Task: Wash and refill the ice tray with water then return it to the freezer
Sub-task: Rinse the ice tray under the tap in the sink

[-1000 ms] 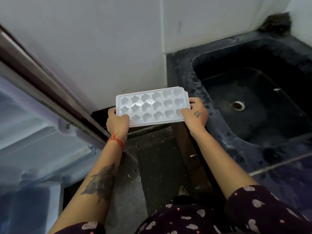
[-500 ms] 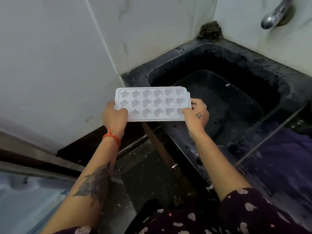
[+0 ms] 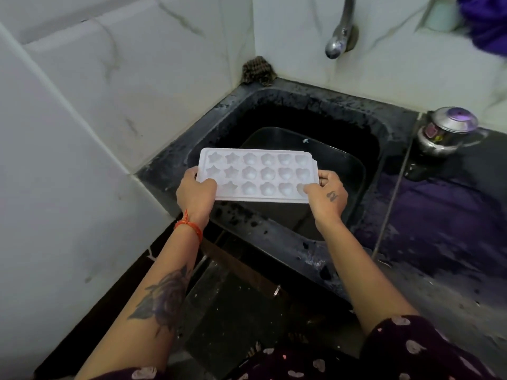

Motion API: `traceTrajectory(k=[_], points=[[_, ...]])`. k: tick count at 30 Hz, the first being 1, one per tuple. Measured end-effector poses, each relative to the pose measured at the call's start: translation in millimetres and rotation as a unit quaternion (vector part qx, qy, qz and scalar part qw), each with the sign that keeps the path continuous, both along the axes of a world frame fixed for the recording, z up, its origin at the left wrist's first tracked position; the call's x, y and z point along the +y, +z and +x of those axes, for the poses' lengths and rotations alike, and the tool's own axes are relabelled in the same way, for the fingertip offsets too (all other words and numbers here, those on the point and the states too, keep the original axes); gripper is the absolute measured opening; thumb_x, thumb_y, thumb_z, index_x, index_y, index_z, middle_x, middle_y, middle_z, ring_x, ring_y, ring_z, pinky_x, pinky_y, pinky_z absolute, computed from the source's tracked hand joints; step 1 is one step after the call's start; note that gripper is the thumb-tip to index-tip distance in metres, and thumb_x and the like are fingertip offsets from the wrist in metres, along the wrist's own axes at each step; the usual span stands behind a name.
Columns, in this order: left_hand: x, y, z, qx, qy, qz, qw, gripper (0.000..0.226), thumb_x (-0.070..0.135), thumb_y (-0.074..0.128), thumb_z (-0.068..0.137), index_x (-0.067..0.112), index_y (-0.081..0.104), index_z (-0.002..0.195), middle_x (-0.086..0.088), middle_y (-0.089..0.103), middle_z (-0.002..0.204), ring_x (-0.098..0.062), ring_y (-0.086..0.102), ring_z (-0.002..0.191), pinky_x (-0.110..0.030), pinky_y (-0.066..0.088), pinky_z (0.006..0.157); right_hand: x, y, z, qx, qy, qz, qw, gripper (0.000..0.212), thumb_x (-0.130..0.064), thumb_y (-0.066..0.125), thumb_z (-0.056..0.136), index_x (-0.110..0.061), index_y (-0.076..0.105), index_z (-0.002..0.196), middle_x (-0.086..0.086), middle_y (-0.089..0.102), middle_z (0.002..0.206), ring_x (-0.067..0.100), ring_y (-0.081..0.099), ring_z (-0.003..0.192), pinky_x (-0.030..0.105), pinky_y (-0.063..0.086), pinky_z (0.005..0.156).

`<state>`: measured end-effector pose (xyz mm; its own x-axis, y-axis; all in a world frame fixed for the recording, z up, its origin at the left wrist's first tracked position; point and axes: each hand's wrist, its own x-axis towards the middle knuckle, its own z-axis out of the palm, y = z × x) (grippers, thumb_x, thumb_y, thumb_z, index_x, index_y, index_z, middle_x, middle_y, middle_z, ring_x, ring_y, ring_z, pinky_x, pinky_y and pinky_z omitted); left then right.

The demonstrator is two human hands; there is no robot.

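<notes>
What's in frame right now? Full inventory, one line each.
ice tray: 1, white, held level over the sink's near left part
sink: 1, black, in the tiled corner
tap: 1, chrome, on the wall above the sink
scrubber: 1, dark, back left corner of the sink rim
lidded steel pot: 1, silver, on the counter right of the sink
cloth: 1, purple, top right
left hand: grips the tray's left end
right hand: grips the tray's right end
</notes>
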<state>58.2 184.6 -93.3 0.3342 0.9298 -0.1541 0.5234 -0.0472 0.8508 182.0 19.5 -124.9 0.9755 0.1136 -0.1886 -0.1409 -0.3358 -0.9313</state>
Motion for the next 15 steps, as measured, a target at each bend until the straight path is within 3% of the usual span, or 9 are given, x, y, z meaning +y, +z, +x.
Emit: traceTrajectory(k=[5,10,15], points=[[3,2,30,-0.041,-0.047,-0.029,0.998,0.044,0.012,0.048,0.086,0.018,0.053,0.13,0.002,0.055,0.114,-0.016,0.051,0.093,-0.028,0.039,0.076,-10,4,10,0.002,-0.057,-0.001,0.998,0.031,-0.013,0.071,0.072,-0.021,0.058,0.099,0.002,0.065,0.104,0.018,0.059,0.092,0.025,0.041,0.07],[6,0,62,-0.077,-0.089,-0.041,0.992,0.036,0.024,0.044,0.097,0.017,0.052,0.131,0.005,0.049,0.109,-0.014,0.048,0.096,-0.027,0.038,0.079,-20,8,28,0.0,-0.086,-0.001,0.996,0.031,-0.015,0.071,0.073,-0.02,0.059,0.101,0.001,0.065,0.101,0.017,0.058,0.09,0.021,0.039,0.06],[11,-5,94,-0.101,-0.091,-0.085,0.987,0.031,0.022,0.04,0.099,0.016,0.057,0.124,-0.001,0.058,0.115,-0.019,0.056,0.101,-0.033,0.049,0.086,-21,10,54,0.001,-0.096,0.005,0.995,0.032,-0.014,0.071,0.073,-0.018,0.06,0.102,0.001,0.066,0.101,0.018,0.06,0.092,0.026,0.042,0.072]])
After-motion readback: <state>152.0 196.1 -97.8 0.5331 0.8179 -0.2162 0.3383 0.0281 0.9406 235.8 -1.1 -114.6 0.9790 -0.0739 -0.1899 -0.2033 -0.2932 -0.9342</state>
